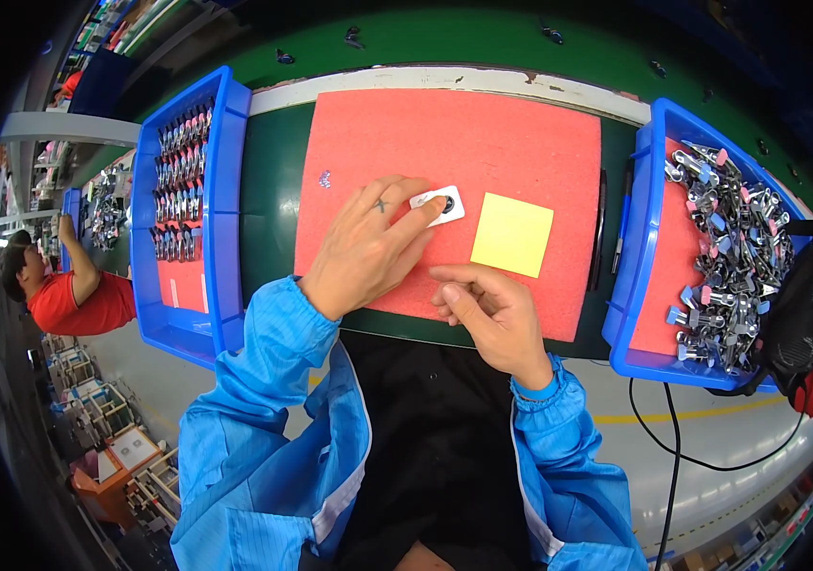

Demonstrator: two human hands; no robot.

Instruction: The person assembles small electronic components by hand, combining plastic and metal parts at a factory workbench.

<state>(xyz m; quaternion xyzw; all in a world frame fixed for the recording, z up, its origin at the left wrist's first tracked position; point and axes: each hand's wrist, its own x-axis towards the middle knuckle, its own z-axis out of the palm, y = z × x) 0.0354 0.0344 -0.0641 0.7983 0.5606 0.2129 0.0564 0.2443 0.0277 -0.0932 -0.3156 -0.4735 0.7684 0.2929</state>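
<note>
A white piece lies on the red mat, partly hidden beneath the left hand; whether that grip pinches it, I cannot tell. The right hand curls loosely near the yellow square, its palm's contents obscured. A black mesh bag covers part of the right blue tray.
</note>
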